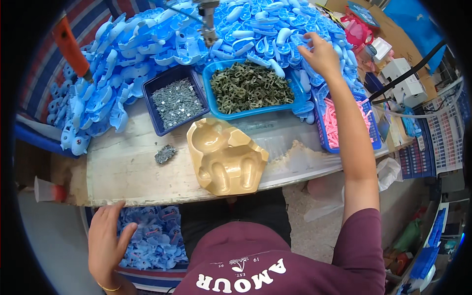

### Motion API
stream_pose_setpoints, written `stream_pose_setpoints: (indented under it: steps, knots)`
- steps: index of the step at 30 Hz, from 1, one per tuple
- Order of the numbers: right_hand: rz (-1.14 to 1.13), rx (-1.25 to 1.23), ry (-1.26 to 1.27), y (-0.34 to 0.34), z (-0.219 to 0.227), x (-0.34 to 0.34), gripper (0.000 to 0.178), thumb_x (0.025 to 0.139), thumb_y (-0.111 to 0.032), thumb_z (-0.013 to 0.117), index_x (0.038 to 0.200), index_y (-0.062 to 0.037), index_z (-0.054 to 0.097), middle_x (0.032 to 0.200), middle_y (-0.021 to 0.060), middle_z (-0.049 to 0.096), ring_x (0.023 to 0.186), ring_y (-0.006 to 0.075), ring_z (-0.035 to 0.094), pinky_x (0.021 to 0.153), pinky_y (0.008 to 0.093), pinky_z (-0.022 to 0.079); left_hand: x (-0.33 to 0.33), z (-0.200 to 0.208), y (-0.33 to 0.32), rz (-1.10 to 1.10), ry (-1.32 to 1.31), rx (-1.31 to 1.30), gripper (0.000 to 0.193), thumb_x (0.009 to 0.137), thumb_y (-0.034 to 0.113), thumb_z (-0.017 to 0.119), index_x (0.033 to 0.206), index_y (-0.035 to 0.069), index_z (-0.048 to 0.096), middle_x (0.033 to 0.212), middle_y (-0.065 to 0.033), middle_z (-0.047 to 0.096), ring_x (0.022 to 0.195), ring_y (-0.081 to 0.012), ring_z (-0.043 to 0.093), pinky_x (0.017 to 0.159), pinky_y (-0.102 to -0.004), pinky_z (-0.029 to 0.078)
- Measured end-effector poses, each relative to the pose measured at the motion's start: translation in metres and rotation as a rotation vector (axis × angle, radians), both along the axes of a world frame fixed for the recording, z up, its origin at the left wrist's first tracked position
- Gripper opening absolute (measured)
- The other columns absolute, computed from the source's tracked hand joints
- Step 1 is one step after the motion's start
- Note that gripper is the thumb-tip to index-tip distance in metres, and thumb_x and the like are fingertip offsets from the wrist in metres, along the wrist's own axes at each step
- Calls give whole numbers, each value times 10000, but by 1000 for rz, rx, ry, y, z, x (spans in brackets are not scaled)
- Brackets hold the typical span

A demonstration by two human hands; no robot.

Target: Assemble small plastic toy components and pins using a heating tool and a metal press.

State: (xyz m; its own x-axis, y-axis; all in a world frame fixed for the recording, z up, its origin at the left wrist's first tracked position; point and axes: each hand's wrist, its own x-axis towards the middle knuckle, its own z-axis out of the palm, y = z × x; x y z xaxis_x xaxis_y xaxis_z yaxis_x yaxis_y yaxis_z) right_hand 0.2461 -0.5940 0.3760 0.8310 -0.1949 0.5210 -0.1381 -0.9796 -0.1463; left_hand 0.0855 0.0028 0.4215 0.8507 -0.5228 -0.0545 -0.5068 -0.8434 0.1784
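Note:
My right hand is stretched out over the far pile of light-blue plastic shell parts. Its thumb and fingers are apart, and I see nothing between them. Low on the left, my left hand hangs just off the table's front edge, thumb spread from the fingers and holding nothing. Beside it, below the tabletop, lies a bag of blue pieces with small pink bits among them. A glossy tan moulded holder with bare, figure-shaped hollows rests at the front edge of the table, between my two arms.
A navy tray holds small metal screws; a blue tray holds dark green parts. Pink sticks fill a blue basket. A small screw heap lies on the tabletop. An orange tool and a metal driver tip hang overhead.

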Motion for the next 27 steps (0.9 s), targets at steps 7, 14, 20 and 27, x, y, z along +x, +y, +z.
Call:
stream_pose_setpoints:
  steps: [7,14,20,27]
  knots:
    - [817,823,539,86,31,-66,442,876,-95,739,1294,-76,595,1117,91,718,1015,148,681,860,306,545,26,-36,-97,-219,151,-576,501,871,110,742,1342,44,582,1306,-186,636,1184,-386,612,995,-445,499]
    - [981,1112,845,160,-1,-112,420,892,-100,763,1270,-26,595,1080,66,707,992,136,682,868,307,547,36,-97,-179,-404,166,-991,422,837,56,801,1232,48,653,1252,-160,673,1080,-322,686,837,-362,582]
    - [406,629,328,57,-6,-62,189,959,-126,678,1090,6,714,975,78,751,865,141,705,782,304,569,27,-99,-163,-352,42,-870,324,817,59,814,1122,47,705,1159,-128,699,953,-291,712,779,-363,590]
    - [-307,-58,-89,-48,-29,-13,533,859,-466,724,1186,-58,626,982,217,735,905,404,718,797,487,555,14,-119,-173,-486,-132,-701,369,794,67,826,1140,49,698,1137,-132,699,926,-291,711,746,-350,597]
